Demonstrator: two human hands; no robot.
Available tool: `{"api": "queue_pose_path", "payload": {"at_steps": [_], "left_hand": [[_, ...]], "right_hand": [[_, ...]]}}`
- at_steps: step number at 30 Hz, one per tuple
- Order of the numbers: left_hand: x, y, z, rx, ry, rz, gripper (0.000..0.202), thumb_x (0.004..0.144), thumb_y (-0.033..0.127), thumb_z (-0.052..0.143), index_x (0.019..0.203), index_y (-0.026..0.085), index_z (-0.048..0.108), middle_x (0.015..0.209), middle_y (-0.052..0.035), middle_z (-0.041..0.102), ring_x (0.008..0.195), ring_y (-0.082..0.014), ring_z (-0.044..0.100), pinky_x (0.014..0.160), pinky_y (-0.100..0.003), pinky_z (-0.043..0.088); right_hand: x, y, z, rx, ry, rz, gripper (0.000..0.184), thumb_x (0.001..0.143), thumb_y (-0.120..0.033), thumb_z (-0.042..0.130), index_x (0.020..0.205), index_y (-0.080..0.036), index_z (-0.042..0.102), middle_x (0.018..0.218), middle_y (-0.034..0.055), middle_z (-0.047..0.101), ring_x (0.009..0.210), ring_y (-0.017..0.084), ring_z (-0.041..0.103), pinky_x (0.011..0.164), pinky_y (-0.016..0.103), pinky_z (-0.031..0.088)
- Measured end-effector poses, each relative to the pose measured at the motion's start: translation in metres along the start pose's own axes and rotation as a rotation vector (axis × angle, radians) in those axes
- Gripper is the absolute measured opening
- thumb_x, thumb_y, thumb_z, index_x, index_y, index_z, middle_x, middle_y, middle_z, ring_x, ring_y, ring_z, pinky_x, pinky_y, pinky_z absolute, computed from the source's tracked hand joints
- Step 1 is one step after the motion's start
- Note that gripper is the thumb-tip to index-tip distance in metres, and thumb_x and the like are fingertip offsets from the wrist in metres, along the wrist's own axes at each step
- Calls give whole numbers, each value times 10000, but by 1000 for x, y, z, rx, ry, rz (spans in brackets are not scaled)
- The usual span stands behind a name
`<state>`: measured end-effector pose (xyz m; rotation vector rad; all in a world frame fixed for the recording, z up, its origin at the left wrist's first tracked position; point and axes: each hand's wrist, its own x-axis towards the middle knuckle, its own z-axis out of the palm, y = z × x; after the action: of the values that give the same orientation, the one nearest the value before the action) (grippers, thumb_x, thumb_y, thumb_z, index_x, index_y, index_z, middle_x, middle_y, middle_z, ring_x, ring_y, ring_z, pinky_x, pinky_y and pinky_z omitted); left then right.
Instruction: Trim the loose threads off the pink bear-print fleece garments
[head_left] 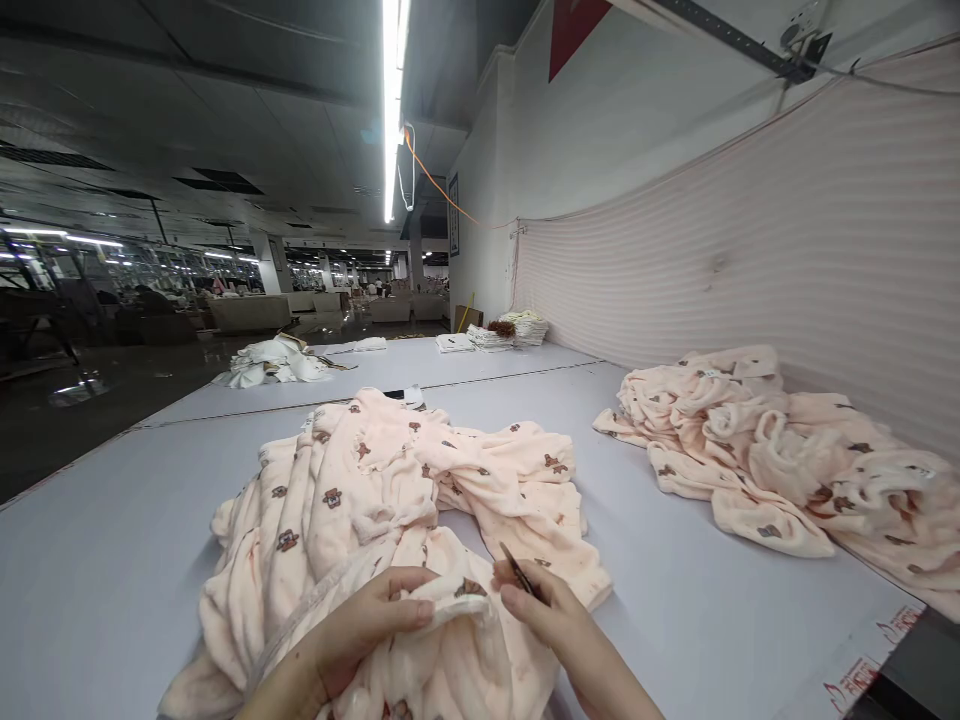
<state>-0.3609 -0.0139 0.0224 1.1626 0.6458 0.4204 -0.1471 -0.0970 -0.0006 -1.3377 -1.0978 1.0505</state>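
A pale pink fleece garment [352, 480] with small brown bear prints lies bunched on the table in front of me. My left hand [382, 610] is closed, with thumb and fingers pinching a whitish edge of the fleece. In my right hand [547, 605], the fingers are wrapped round small dark thread snips [516, 570], whose pointed tip sticks up and to the left. That hand is beside the raised edge of the garment; whether it also grips cloth I cannot tell. Folds hide the lower part of the garment.
A second heap of pink printed fleece [720, 450] lies to the right, by a striped cloth [720, 260] hung along the wall. White cloth pieces [277, 360] lie at the far left of the table [142, 520]. Folded stacks [525, 328] stand at its back.
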Motion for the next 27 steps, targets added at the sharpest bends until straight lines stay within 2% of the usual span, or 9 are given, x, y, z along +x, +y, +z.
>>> {"api": "queue_pose_path", "payload": {"at_steps": [2,4,7,9,12,15,18,21,27], "left_hand": [[0,0,1,138,34,54,345,671,361,743,926,133,697,944,-70,721,966,-284,616,863,-350,436],[-2,1,4,241,75,142,276,712,380,712,863,151,682,935,-52,711,967,-276,610,862,-342,438],[-7,4,9,329,136,263,233,811,397,599,913,195,657,951,-30,682,990,-261,593,908,-352,425],[-11,5,12,408,199,325,228,833,397,566,926,211,659,1067,-36,641,1078,-267,544,986,-366,369],[-12,6,11,374,242,333,218,856,359,522,926,210,664,1173,-40,594,1142,-271,488,1040,-392,311],[-10,4,7,212,195,298,236,903,312,446,960,208,650,1062,-22,640,1046,-237,533,1013,-389,352],[-8,2,4,85,148,290,224,910,287,442,918,195,646,1048,-20,655,1062,-229,538,998,-364,372],[-7,1,6,-40,96,256,203,904,269,444,926,191,630,986,-23,677,1003,-233,579,949,-371,414],[-6,4,10,16,78,294,165,887,256,480,858,183,624,896,-13,664,911,-207,589,852,-326,448]], "right_hand": [[2,6,3,186,-160,146,299,687,-431,726,832,-172,693,596,-61,518,462,54,357,449,168,253],[1,9,8,244,-220,166,291,641,-416,748,756,-161,669,544,-84,429,449,43,261,443,172,190],[-2,8,15,188,-184,65,264,604,-350,726,786,-169,662,657,-51,503,591,90,415,545,188,299],[-4,4,18,135,-157,11,218,627,-302,673,795,-167,645,710,-35,529,690,125,474,628,212,347],[-5,1,22,66,-67,-87,139,701,-274,603,799,-175,594,748,-24,544,752,148,516,686,237,389],[-8,3,22,-161,54,-206,49,756,-227,553,788,-197,576,769,-12,583,750,159,553,677,247,413],[-14,9,20,-403,89,-368,134,768,-215,572,879,-222,646,870,16,618,797,172,593,678,249,442],[-17,11,21,-519,111,-480,216,820,-285,572,1014,-252,660,938,34,617,821,175,615,650,237,466],[-14,5,34,-683,172,-577,189,873,-270,519,990,-260,667,897,23,636,769,168,630,617,237,459]]}}
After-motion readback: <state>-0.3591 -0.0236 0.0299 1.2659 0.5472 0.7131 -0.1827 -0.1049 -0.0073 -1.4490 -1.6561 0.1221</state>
